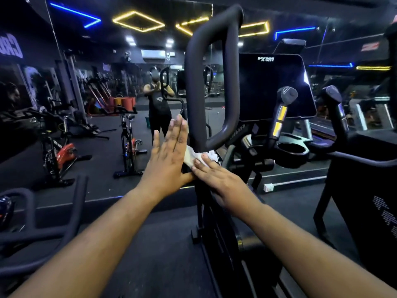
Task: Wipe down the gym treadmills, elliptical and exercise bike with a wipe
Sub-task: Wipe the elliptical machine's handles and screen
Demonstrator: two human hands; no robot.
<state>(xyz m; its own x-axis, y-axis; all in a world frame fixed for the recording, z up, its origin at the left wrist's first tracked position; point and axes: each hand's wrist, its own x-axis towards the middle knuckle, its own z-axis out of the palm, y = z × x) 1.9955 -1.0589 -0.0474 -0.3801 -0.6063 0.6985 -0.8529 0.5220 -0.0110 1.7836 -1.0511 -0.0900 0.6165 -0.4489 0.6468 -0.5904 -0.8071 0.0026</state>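
Observation:
A black looped moving handle (194, 67) of the elliptical rises in front of me. A crumpled white wipe (194, 157) is wrapped around its lower post. My left hand (169, 153) lies flat with straight fingers against the left side of the post and the wipe. My right hand (217, 175) presses the wipe onto the post from the right, fingers straight. The elliptical's dark console screen (272, 87) and two short fixed grips (283, 110) stand to the right.
A wall mirror ahead reflects a person and two exercise bikes (129, 143). A black cup holder (291, 150) sits below the console. Curved black handlebars (43, 222) of another machine are at lower left. A large black machine (365, 179) stands at right.

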